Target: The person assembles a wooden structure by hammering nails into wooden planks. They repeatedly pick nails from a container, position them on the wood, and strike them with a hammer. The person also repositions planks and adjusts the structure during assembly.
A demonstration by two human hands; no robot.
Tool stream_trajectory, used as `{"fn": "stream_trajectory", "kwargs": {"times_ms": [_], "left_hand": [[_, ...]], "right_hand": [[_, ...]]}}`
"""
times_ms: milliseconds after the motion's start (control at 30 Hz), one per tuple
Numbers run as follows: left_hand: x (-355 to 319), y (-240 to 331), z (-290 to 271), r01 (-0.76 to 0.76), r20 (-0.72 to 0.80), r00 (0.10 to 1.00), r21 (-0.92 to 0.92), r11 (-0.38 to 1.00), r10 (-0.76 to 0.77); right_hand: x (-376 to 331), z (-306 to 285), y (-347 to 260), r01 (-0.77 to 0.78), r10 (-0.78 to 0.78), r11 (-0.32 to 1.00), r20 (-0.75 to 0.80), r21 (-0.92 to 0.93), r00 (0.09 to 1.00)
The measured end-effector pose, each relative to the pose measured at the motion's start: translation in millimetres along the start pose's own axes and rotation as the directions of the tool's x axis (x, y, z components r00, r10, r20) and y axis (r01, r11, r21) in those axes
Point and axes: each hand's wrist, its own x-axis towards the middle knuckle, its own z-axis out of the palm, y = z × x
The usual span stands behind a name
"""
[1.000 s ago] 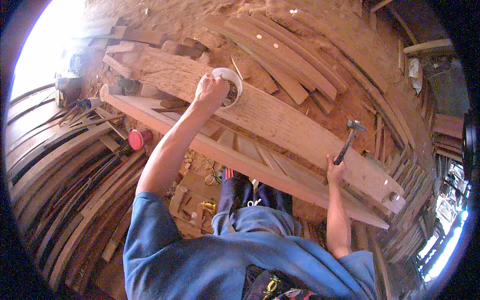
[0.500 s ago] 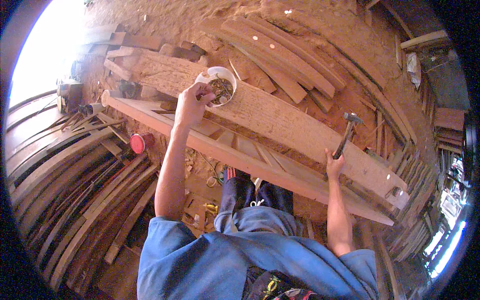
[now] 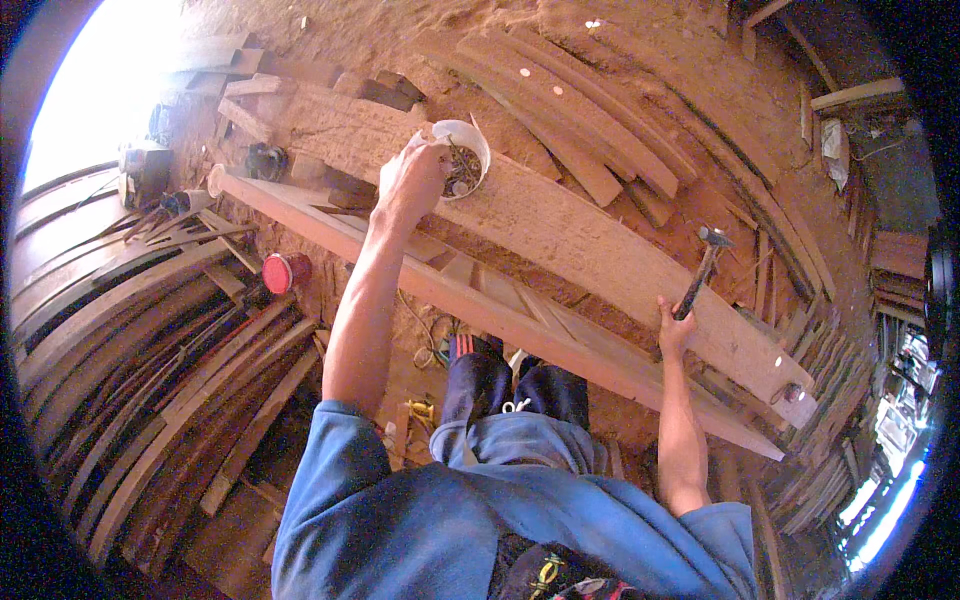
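L hand point(image 3: 412, 178) closed on rim of white cup point(image 3: 464, 158), cup tilted, small nails inside, held just above wide plank point(image 3: 560, 235). R hand point(image 3: 676, 328) wrapped tight round handle of hammer point(image 3: 700, 275), head up, over plank's right part. Plank lies diagonal on wooden frame point(image 3: 500, 320) w/ cross slats. Red round tin point(image 3: 280, 272) on floor left of frame. Curved wood strips point(image 3: 120, 340) stacked at left; more boards point(image 3: 560, 100) beyond plank. Floor = sawdust.
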Motion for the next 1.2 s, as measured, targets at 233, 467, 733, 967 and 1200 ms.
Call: {"fn": "stream_trajectory", "kwargs": {"times_ms": [233,467,733,967,1200], "left_hand": [[44,-7,26,-0.292,0.126,0.956,0.328,0.898,0.265],[43,-3,33,-0.249,0.16,0.966,0.359,0.9,0.204],[47,4,30,-0.195,0.158,0.975,0.268,0.943,0.156],[45,7,31,-0.221,0.187,0.967,0.297,0.929,0.171],[50,2,41,-0.378,0.174,0.925,0.516,0.768,0.338]], "right_hand": [[1,0,-1,0.037,-0.037,0.999,-0.025,-0.009,0.999],[-2,-2,-3,-0.018,0.018,0.999,-0.01,-0.048,1.0],[0,-3,-3,-0.066,0.067,0.997,0.023,-0.048,0.998],[0,-2,1,-0.052,0.054,0.995,0.019,-0.088,0.998],[-1,-2,-10,-0.026,0.026,0.998,0.005,-0.051,1.0]]}}
